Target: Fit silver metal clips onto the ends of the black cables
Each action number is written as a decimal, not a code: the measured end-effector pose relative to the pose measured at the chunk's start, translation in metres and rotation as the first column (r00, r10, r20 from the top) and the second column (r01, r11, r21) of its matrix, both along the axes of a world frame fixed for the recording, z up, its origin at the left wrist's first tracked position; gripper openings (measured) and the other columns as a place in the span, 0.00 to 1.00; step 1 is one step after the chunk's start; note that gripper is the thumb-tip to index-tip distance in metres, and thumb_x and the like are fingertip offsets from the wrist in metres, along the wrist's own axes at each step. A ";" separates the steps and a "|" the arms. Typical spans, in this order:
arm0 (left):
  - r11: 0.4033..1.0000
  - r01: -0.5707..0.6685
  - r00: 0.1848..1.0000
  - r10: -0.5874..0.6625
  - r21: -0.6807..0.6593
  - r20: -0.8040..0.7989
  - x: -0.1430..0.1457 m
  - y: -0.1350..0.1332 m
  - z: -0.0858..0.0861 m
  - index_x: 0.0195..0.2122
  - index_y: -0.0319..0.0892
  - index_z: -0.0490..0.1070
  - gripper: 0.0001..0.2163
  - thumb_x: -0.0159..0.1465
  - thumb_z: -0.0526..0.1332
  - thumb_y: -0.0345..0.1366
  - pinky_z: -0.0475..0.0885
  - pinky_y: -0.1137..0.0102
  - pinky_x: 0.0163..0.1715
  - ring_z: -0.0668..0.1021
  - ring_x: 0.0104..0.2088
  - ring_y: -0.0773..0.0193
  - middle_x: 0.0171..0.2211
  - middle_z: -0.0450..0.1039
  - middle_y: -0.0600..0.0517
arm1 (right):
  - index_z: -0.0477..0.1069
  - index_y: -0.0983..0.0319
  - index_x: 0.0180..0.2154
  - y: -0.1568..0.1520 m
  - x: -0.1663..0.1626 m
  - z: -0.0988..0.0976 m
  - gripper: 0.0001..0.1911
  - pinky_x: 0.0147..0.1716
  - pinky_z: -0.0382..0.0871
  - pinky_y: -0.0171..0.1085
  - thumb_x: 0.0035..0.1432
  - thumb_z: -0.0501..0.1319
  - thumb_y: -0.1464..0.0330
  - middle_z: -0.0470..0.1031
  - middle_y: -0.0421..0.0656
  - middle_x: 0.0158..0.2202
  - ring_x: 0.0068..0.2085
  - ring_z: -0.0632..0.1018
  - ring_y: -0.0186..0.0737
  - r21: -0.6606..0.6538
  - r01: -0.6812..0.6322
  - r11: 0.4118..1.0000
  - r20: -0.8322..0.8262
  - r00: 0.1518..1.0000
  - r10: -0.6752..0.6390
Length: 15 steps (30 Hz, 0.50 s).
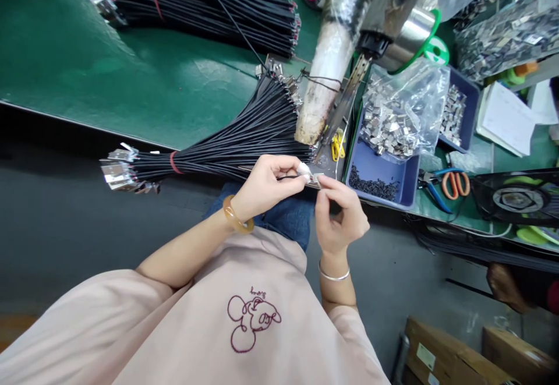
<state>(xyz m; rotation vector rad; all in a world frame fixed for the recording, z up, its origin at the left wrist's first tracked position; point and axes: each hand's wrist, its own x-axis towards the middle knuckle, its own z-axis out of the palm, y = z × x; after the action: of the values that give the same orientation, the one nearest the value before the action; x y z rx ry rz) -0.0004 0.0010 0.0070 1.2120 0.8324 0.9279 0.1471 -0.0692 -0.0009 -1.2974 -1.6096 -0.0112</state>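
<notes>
My left hand (273, 182), with white coverings on its fingertips, is closed in a pinch on a thin black cable (286, 177). My right hand (343, 213) pinches a small silver metal clip (318, 179) at the cable's end. The fingertips of both hands almost meet, and I cannot tell whether clip and cable are joined. Just beyond them, a fanned bundle of black cables (236, 131) lies along the table edge. A red band (175, 162) ties it, and metal pieces (117, 168) cap its left end.
Another black cable bundle (209, 9) lies at the back. A soldering iron (349, 91) and a white wrapped tube (325, 73) slant down near my hands. To the right are a blue tray (378, 169) with metal clips, pliers (437, 190), a solder spool (414, 38) and papers (509, 117).
</notes>
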 end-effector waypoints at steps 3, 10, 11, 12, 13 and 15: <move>1.000 0.007 0.999 -0.006 0.012 -0.051 0.000 0.001 0.002 0.28 0.36 0.79 0.06 0.58 0.64 0.33 0.70 0.75 0.27 0.74 0.25 0.69 0.24 0.75 0.52 | 0.72 0.58 0.41 0.004 0.002 -0.005 0.05 0.42 0.83 0.41 0.64 0.61 0.73 0.83 0.43 0.44 0.44 0.85 0.40 -0.094 0.012 0.995 -0.170 0.985 -0.028; 0.995 -0.048 0.991 0.059 0.090 -0.122 0.002 0.004 0.001 0.26 0.36 0.77 0.09 0.59 0.63 0.35 0.68 0.75 0.26 0.72 0.24 0.69 0.24 0.75 0.51 | 0.72 0.58 0.37 0.013 0.004 -0.003 0.07 0.43 0.84 0.40 0.61 0.64 0.75 0.84 0.43 0.45 0.44 0.85 0.38 -0.038 -0.009 0.999 0.043 0.999 0.011; 0.993 -0.064 0.989 0.076 0.096 -0.130 0.002 0.004 0.000 0.26 0.36 0.77 0.09 0.59 0.63 0.35 0.67 0.75 0.25 0.71 0.24 0.69 0.23 0.74 0.52 | 0.72 0.57 0.37 0.014 0.004 -0.003 0.07 0.43 0.84 0.40 0.61 0.64 0.76 0.84 0.43 0.45 0.44 0.85 0.38 -0.026 -0.002 1.000 0.072 0.997 0.004; 0.992 -0.078 0.987 0.091 0.099 -0.136 0.003 0.005 0.000 0.26 0.36 0.77 0.08 0.59 0.64 0.35 0.66 0.75 0.23 0.70 0.23 0.70 0.22 0.73 0.52 | 0.71 0.57 0.37 0.014 0.004 -0.003 0.07 0.43 0.84 0.40 0.61 0.64 0.75 0.84 0.43 0.45 0.44 0.85 0.38 -0.017 0.003 1.000 0.093 0.996 -0.002; 0.991 -0.088 0.985 0.102 0.101 -0.141 0.003 0.005 0.001 0.26 0.36 0.77 0.08 0.59 0.64 0.35 0.64 0.75 0.22 0.69 0.22 0.70 0.22 0.72 0.52 | 0.71 0.57 0.37 0.015 0.004 -0.003 0.07 0.42 0.84 0.40 0.61 0.63 0.75 0.84 0.42 0.45 0.44 0.85 0.38 -0.010 0.006 1.000 0.106 0.994 -0.005; 0.989 -0.104 0.983 0.118 0.104 -0.143 0.004 0.005 0.001 0.26 0.37 0.78 0.08 0.58 0.64 0.35 0.63 0.75 0.21 0.68 0.22 0.70 0.21 0.71 0.53 | 0.71 0.56 0.38 0.016 0.005 -0.003 0.07 0.43 0.83 0.40 0.61 0.63 0.75 0.84 0.42 0.45 0.44 0.85 0.39 0.006 0.004 1.000 0.116 0.993 -0.005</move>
<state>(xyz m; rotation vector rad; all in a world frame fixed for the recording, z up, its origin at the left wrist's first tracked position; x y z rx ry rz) 0.0040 0.0064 0.0084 1.3413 0.9921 0.9852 0.1519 -0.0533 -0.0035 -1.3167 -1.7042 -0.0955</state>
